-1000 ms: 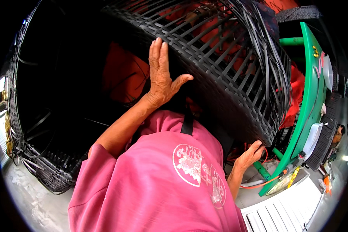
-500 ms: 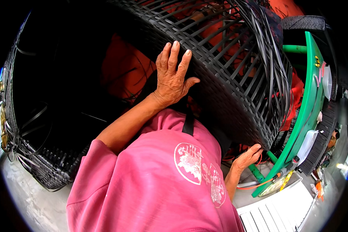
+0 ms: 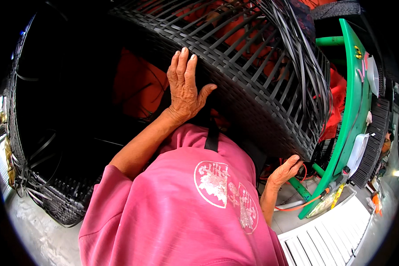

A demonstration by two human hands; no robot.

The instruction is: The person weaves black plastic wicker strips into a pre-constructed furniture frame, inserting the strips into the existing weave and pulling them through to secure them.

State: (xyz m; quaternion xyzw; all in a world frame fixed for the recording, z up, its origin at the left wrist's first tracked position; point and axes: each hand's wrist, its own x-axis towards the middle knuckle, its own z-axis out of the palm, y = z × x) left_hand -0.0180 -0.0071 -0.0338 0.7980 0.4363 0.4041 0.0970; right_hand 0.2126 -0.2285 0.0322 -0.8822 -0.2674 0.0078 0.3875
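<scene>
A large black woven wicker piece (image 3: 248,88) with a tightly woven band and open slats above it slants across the upper middle. My left hand (image 3: 183,91) lies flat against the woven band, fingers stretched upward and thumb spread to the side. At the band's lower right corner is my right hand (image 3: 284,172), its fingers extended and their tips close to the corner or touching it. Nothing shows within its grasp. A bundle of long loose black strips (image 3: 303,57) hangs over the slatted part at the right.
A green curved board (image 3: 348,115) on green legs stands at the right, with a black brush-like strip (image 3: 372,146) beyond it. White slatted panel (image 3: 326,232) lies below. Another dark woven piece (image 3: 57,195) with loose strips stands at the left. Orange-red material (image 3: 139,84) shows behind.
The woven piece and my left hand appear slightly farther left in the picture. My right hand sits a little higher, still by the corner. The whole view has shifted slightly.
</scene>
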